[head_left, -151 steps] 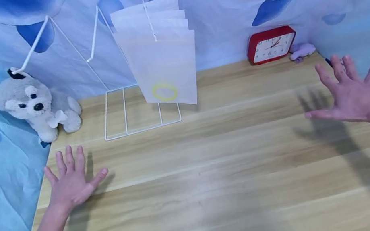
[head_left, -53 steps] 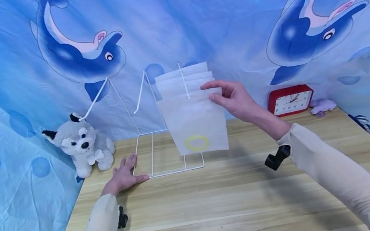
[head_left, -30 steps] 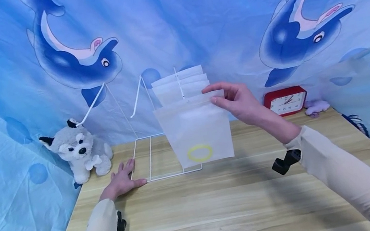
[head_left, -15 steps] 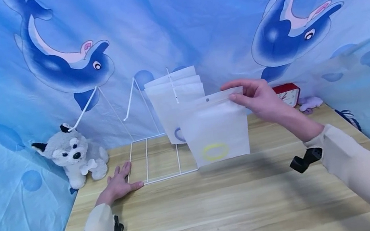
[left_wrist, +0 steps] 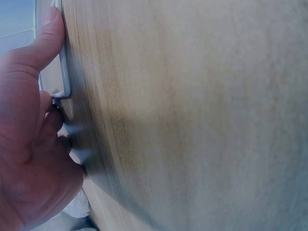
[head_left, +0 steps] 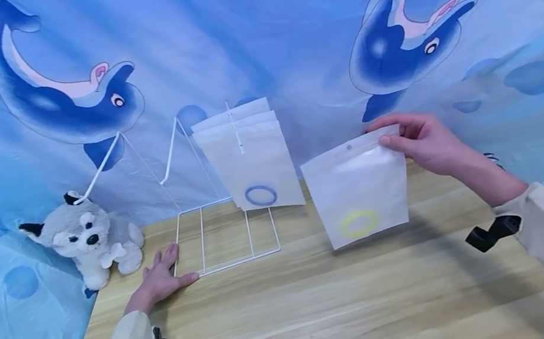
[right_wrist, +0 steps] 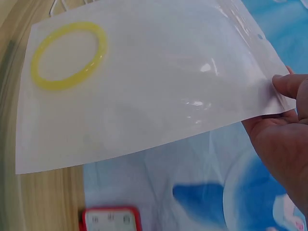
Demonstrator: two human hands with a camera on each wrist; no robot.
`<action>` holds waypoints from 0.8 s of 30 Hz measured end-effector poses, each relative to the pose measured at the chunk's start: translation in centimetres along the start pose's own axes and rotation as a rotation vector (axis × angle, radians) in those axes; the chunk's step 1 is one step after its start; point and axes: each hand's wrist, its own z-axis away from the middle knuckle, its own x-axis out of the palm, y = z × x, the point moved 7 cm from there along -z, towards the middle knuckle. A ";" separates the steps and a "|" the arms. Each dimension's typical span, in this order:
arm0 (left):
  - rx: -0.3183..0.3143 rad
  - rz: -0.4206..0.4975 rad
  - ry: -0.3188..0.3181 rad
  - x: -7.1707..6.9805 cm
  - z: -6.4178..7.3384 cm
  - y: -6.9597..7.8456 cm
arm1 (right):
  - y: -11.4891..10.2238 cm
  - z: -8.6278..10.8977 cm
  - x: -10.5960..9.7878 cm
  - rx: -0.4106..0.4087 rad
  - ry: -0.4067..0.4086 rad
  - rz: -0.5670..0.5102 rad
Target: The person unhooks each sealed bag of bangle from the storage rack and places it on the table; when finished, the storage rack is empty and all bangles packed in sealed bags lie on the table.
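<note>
My right hand [head_left: 427,146] pinches the top right corner of a white zip bag [head_left: 360,179] between thumb and fingers. The bag hangs in the air right of the white wire rack [head_left: 239,264], tilted a little. A yellow ring [right_wrist: 67,55] shows through its lower part, and a small hang hole is at its top edge. On the rack's right hook [head_left: 235,130] hang several more white bags [head_left: 259,159], the front one with a blue ring [head_left: 261,195]. My left hand [head_left: 157,278] rests at the front left corner of the rack's base, thumb [left_wrist: 50,36] on the front wire.
A grey and white plush husky [head_left: 86,239] sits left of the rack. Two more rack hooks [head_left: 168,151] carry no bags. A red clock [right_wrist: 110,219] stands at the back, hidden in the head view. Dolphin-print cloth [head_left: 249,35] walls the wooden table [head_left: 297,321].
My right hand has drawn the front bag off the right hook and carried it right, uncovering the blue ring behind. My left hand came to the rack's corner earlier and stays there.
</note>
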 end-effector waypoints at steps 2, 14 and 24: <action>-0.008 0.000 -0.009 0.0 0.2 0.0 | 0.6 0.5 -1.1 0.035 0.019 0.020; 0.002 -0.013 -0.061 0.3 -0.2 0.2 | 5.2 5.6 -9.4 0.270 0.119 0.165; -0.004 0.000 -0.087 0.1 -0.1 0.1 | 7.8 10.0 -15.0 0.370 0.092 0.188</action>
